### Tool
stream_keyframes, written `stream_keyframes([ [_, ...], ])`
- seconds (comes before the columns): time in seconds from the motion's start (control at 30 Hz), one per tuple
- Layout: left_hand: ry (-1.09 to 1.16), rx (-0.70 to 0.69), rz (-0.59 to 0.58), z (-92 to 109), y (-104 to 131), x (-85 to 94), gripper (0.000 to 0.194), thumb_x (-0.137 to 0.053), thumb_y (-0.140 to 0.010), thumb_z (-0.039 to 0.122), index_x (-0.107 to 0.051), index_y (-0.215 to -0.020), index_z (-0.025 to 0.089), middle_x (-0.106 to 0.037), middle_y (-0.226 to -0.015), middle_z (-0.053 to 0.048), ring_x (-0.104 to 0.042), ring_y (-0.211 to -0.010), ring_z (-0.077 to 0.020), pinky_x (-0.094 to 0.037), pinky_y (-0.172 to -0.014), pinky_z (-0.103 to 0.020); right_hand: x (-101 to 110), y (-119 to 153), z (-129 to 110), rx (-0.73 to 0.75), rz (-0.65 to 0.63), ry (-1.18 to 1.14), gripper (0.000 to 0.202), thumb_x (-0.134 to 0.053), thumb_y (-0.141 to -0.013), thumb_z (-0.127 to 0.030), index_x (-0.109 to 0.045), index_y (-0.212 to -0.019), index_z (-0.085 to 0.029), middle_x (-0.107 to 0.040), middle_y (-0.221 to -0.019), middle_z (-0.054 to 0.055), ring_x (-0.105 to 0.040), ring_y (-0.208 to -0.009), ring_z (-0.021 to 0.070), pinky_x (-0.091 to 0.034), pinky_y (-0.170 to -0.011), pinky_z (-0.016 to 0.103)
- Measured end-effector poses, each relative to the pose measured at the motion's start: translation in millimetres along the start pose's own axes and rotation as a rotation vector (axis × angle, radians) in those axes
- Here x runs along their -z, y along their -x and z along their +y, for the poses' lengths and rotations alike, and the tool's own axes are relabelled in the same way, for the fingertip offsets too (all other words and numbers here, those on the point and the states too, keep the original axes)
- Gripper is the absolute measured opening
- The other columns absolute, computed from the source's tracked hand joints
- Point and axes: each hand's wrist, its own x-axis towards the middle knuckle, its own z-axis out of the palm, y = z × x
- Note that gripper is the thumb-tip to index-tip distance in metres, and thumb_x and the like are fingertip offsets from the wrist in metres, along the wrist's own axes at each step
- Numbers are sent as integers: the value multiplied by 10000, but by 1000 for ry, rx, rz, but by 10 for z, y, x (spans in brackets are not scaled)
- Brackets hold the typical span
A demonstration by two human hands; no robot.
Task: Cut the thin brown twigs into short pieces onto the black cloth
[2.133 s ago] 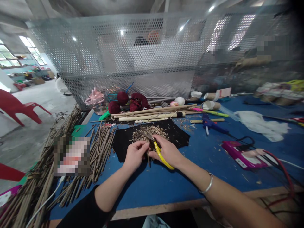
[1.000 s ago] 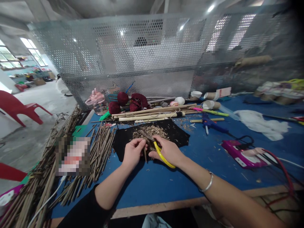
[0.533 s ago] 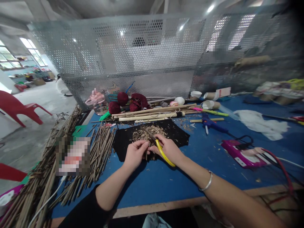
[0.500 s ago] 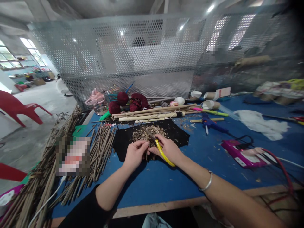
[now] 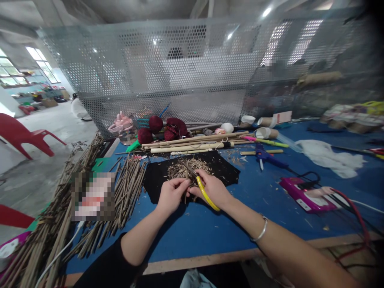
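My right hand is closed round yellow-handled scissors, whose dark blades point up and left over a heap of cut twig bits. Close beside it, my left hand pinches with thumb and forefinger what looks like a short, thin twig, mostly hidden by the fingers. The fingertips of both hands nearly meet at the near edge of the heap. Under the heap lies a black cloth on the blue table. Long brown twigs are spread to the left of my left hand.
Bundled stalks line the table's left side, next to a blurred-out object with a white cable. Behind the cloth lie pale sticks and dark red balls. A blue glue gun and a magenta power strip are at right.
The hands stay in almost the same place. The left fingers have shifted slightly, and the twig end that showed below them is less visible now.
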Motion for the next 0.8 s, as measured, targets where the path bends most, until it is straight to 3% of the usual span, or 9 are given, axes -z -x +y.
stream_keyframes([
  [0.23,53,48,-15,-28,-6,-22,339,-603,-690,436,-651,-757,108,-591,-593,-24,-508,-465,-70,-307,-379,-152,0,-26,20,-9,-20,-58,415,-496,-762,-512,-499,-1028,-193,-563,-629,-7,-486,-536,123,-328,-511,208],
  [0.37,94,42,53,-30,-31,-4,349,-606,-682,446,-646,-776,112,-594,-590,-22,-508,-462,-71,-314,-367,-147,13,-25,12,-40,-16,30,460,-533,-732,-498,-469,-1071,-195,-560,-629,-6,-517,-563,149,-345,-526,225],
  [0.57,160,63,99,-35,-56,17,379,-630,-653,450,-651,-823,111,-613,-627,-35,-524,-479,-82,-334,-364,-148,13,1,-21,14,-7,28,545,-589,-692,-450,-415,-1154,-218,-566,-1047,69,-563,-846,189,-418,-726,288],
  [0.8,149,54,62,10,-18,-13,384,-646,-636,452,-659,-790,101,-612,-591,-31,-482,-432,-68,-330,-367,-160,-22,-9,-15,92,26,-27,619,-619,-672,-437,-399,-1198,-195,-538,-1111,109,-529,-978,228,-412,-815,338],
])
